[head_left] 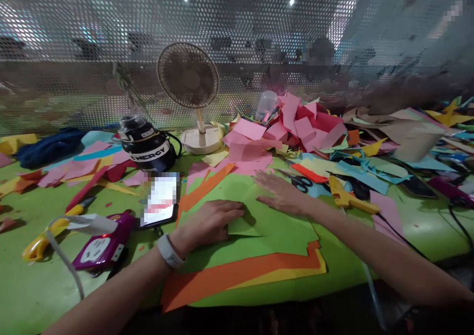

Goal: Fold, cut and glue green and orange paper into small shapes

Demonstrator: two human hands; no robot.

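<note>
My left hand [213,221], with a pale band on its wrist, rests on green paper [285,229]. Its fingers are bent together over the edge of a smaller green piece [240,228], whose lower edge is slightly raised. To the right, my right hand [281,192] is stretched out flat over the green paper, fingers apart and a little blurred, with nothing held. Under the green paper lie orange paper [237,276] and yellow paper [281,278]. Dark-handled scissors [300,183] sit just beyond my right hand.
A lit phone [160,199] and a purple power strip [105,241] are on the left, near a yellow cutter [40,246]. Behind stand a black jug [148,147] and a fan [188,76]. Pink scraps [289,128] pile up at the back; a yellow glue gun [350,197] lies right.
</note>
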